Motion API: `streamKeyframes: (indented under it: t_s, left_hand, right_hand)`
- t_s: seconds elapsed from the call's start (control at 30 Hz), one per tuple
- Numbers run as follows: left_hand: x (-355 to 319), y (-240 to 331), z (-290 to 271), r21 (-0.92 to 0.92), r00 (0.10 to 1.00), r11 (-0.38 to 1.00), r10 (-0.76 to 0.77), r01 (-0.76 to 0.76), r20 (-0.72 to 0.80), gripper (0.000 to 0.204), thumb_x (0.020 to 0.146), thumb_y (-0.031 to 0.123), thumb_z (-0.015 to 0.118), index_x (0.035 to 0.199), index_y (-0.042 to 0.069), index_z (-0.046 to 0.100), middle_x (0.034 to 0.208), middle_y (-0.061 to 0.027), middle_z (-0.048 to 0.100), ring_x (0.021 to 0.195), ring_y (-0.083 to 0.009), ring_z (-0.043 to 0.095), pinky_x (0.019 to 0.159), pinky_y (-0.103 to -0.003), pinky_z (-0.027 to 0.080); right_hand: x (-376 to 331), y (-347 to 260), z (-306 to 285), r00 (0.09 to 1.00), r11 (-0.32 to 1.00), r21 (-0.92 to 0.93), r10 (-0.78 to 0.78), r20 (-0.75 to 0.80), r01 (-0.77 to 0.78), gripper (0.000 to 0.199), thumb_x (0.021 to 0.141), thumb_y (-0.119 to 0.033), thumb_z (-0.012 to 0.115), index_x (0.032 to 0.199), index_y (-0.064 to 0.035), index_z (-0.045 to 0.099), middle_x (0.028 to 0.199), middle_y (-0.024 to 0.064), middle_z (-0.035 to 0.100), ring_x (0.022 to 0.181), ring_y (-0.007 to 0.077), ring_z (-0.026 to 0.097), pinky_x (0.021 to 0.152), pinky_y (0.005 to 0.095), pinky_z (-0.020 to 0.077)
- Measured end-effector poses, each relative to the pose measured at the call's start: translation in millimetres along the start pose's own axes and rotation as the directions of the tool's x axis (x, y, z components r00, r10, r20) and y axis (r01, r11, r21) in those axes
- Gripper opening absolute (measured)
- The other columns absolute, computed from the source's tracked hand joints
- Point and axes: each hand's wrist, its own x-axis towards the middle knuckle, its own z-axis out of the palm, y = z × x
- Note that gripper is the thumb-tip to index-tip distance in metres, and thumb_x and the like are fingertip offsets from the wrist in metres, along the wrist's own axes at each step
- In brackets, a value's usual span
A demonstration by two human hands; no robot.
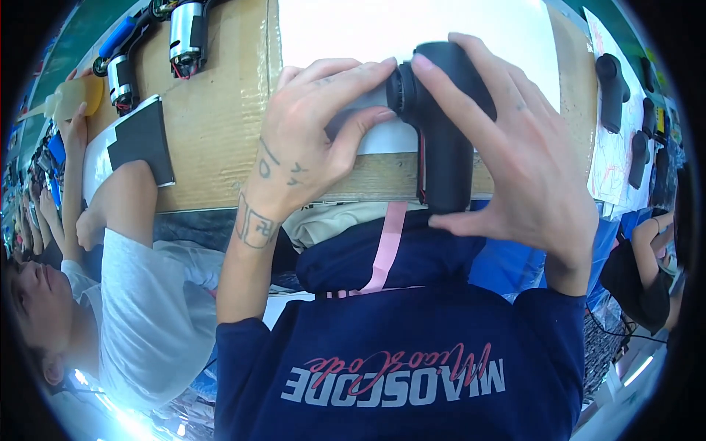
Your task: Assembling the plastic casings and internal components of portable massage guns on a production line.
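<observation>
A black massage gun (447, 165) is held over the near edge of the table, its handle pointing toward me. My right hand (526, 151) grips it from the right, with fingers over the thick head end and the thumb by the handle's bottom. My left hand (312, 125) pinches the round black collar (400, 91) on the left side of the head between thumb and forefinger. A narrow gap with a reddish line runs along the handle's left side. The far side of the housing is hidden.
A white sheet (331, 33) covers part of the cardboard tabletop (213, 132). Opened housings with silver motors (186, 40) and a dark flat pad (143, 140) lie left. There, a person in white (162, 301) holds a yellowish squeeze bottle (79, 95). More black massage guns (610, 88) lie right.
</observation>
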Motion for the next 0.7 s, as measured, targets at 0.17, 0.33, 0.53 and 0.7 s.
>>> streamKeyframes:
  t_s: [0.17,0.33,0.53,0.7]
  left_hand:
    - [0.0,-6.7,-2.6,-0.019,1.000,1.000,-0.002,0.002,-0.002,0.045,0.081,0.005,0.081,0.125,0.011,0.076,0.115,-0.0126,0.075,0.108,-0.0282,0.069,0.094,-0.036,0.051]
    - [8.6,-10.9,-3.3,-0.024,0.999,0.999,0.032,-0.032,-0.023,0.046,0.078,0.003,0.082,0.123,0.010,0.077,0.113,-0.0123,0.075,0.106,-0.0270,0.070,0.092,-0.035,0.053]
    - [8.0,-13.1,0.6,-0.074,0.998,0.996,0.053,-0.055,-0.039,0.049,0.076,0.004,0.083,0.125,0.009,0.076,0.114,-0.0121,0.075,0.107,-0.0272,0.070,0.094,-0.036,0.052]
    - [4.7,-9.4,-8.9,-0.085,0.993,0.990,0.106,-0.111,-0.060,0.054,0.076,0.005,0.084,0.129,0.009,0.073,0.114,-0.0109,0.075,0.107,-0.0274,0.068,0.096,-0.037,0.050]
  right_hand:
    - [4.9,-16.9,-1.3,0.998,0.997,-0.069,0.041,0.043,-0.038,0.133,0.040,-0.035,0.100,0.159,-0.0210,0.042,0.160,0.0203,0.038,0.133,0.0422,0.052,0.110,0.0493,0.0463]
    - [6.3,-13.7,0.2,0.999,0.976,-0.213,-0.033,0.023,0.037,0.133,0.042,-0.035,0.099,0.160,-0.0203,0.040,0.162,0.0209,0.035,0.135,0.0424,0.051,0.111,0.0492,0.0452]
    - [12.0,-6.5,-5.8,0.999,0.998,-0.044,-0.042,0.026,0.043,0.127,0.045,-0.036,0.098,0.159,-0.0183,0.044,0.161,0.0219,0.037,0.133,0.0431,0.052,0.110,0.0491,0.0460]
    - [14.8,15.7,-3.1,0.994,0.987,0.119,-0.108,0.017,0.105,0.110,0.057,-0.039,0.096,0.154,-0.0153,0.050,0.158,0.0244,0.043,0.132,0.0436,0.054,0.110,0.0501,0.0464]
